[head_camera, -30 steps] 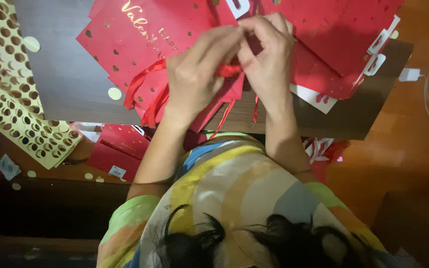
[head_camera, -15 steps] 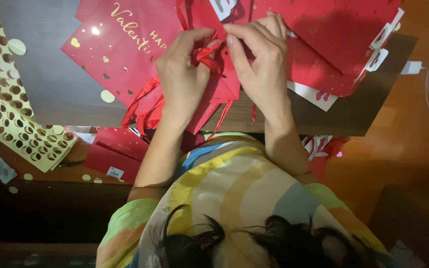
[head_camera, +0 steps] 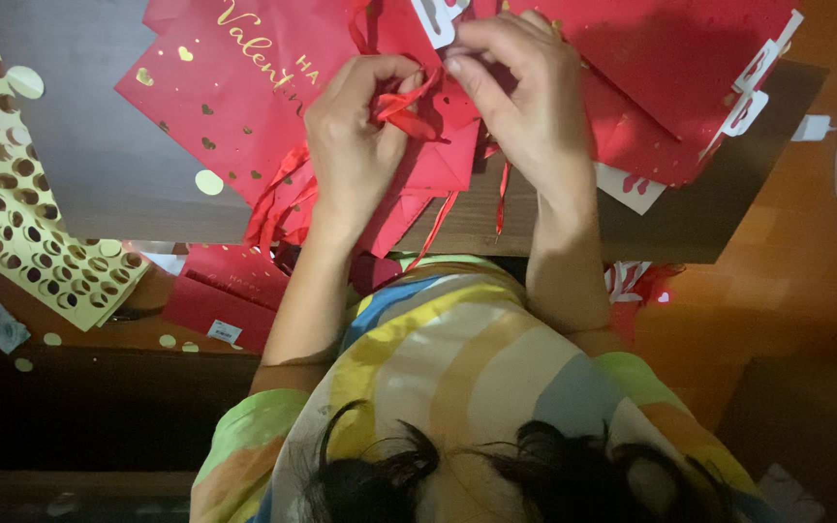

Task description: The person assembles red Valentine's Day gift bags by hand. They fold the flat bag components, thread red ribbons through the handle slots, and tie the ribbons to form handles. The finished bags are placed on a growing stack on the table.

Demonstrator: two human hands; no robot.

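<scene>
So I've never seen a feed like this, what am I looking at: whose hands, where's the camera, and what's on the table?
There is no machine here: these are a person's two bare hands, filmed from above by one camera on their head, so hair and a striped shirt fill the bottom. The left hand and the right hand meet over a pile of red paper gift bags with gold print, lying on a dark wooden table. Both hands pinch a red ribbon at a bag's edge. To the left lies a gold sheet punched with round holes, with loose gold dots nearby. More red bags lie lower down, beside the table.
</scene>
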